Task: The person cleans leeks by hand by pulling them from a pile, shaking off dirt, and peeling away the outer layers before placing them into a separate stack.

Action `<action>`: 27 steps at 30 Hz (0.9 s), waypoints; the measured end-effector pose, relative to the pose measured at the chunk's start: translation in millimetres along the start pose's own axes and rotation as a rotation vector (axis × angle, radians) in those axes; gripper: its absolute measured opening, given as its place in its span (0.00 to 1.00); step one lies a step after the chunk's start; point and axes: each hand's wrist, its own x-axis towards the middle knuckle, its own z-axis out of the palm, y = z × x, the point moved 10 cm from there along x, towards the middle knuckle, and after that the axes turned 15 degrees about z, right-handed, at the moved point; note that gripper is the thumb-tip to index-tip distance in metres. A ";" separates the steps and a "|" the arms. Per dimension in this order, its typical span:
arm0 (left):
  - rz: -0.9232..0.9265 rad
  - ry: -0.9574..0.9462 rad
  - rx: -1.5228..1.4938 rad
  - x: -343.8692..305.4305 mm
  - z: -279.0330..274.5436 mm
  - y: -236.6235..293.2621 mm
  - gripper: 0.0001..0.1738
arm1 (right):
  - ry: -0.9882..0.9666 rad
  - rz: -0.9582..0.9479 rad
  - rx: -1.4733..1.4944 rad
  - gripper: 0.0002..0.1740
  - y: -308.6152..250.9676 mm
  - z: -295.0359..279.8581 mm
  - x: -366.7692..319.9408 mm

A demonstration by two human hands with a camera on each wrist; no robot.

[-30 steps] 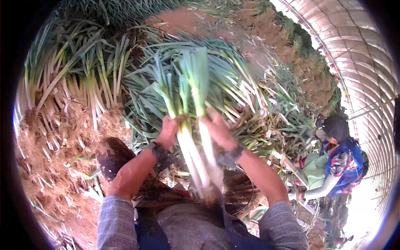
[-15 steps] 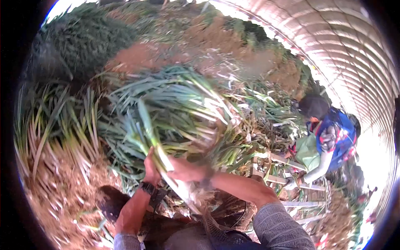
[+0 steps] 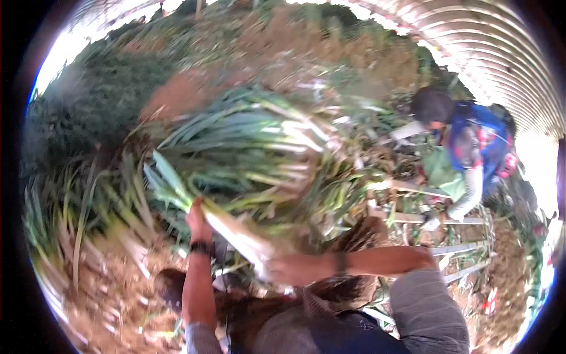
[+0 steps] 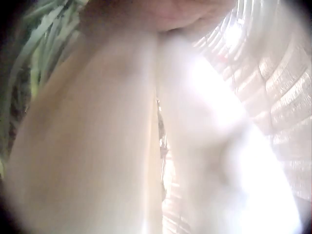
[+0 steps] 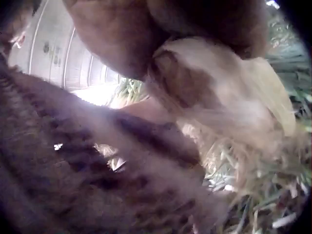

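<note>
Dirt lies under the hands, with a tunnel roof beyond. Left hand and right hand grip the leeks, now tipped sideways.

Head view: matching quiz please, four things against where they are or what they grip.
1 left hand
2 right hand
3 person in blue
4 leek pile

A far right of the view
B grips the held leek bunch at its white root end
C grips the bunch near its green leaves
D heaped behind the bunch, mid view

Pairs: 1-C; 2-B; 3-A; 4-D
</note>
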 end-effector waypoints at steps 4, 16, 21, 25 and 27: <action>-0.013 0.146 -0.133 13.9 -21.4 -32.3 0.23 | 0.188 -0.367 -0.525 0.19 -21.5 -39.9 -59.2; -0.128 -0.201 -0.366 15.3 11.2 -40.8 0.14 | 0.871 0.498 -0.596 0.38 52.1 -230.9 -196.4; -0.167 -0.366 -0.469 -39.4 69.7 -0.8 0.14 | 0.522 0.003 -0.064 0.43 -1.0 -147.7 -11.8; -0.134 -0.424 -0.488 -40.3 72.2 13.1 0.15 | 0.204 0.152 -0.121 0.30 -12.3 -78.4 37.3; -0.151 -0.414 -0.420 -25.5 57.2 7.4 0.14 | -0.012 0.138 -0.133 0.24 -7.9 -45.1 21.0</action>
